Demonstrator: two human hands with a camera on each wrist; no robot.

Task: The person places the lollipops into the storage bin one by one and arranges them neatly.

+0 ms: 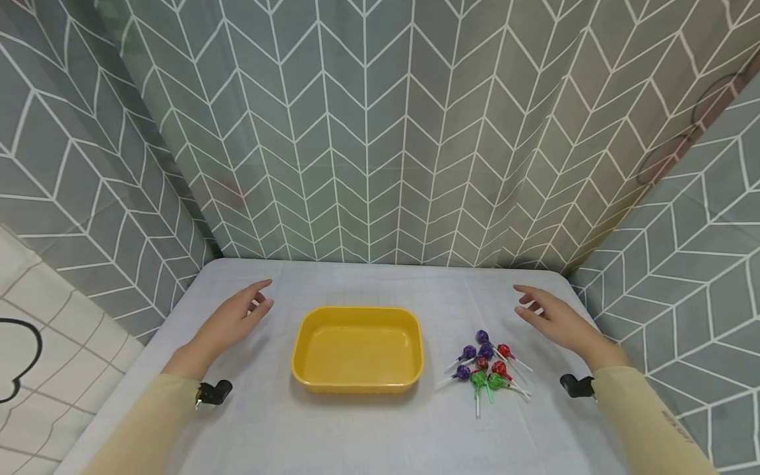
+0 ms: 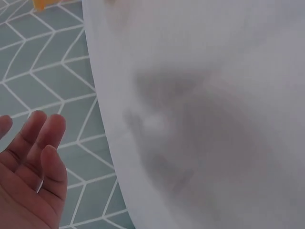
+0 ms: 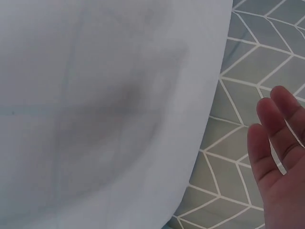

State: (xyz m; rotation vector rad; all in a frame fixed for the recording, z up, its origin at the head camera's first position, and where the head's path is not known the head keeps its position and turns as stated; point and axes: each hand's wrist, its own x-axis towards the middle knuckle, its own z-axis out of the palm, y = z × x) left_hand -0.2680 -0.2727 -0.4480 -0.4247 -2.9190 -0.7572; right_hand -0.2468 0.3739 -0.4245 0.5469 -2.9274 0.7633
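Currently hovering above the counter (image 1: 368, 435) with left hand (image 1: 228, 320) and right hand (image 1: 561, 320) empty and relaxed, flanking a yellow tray (image 1: 357, 359) and, right of it, lollipops (image 1: 482, 363) (purple, red, green).

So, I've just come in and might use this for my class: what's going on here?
A person holds both bare hands over a white table, and neither hand is holding anything. The left hand is to the left of a yellow tray. The right hand is on the far right, nearest the lollipops. These lie in a loose bunch on the table to the right of the tray, with purple, red and green heads; none is in the tray.
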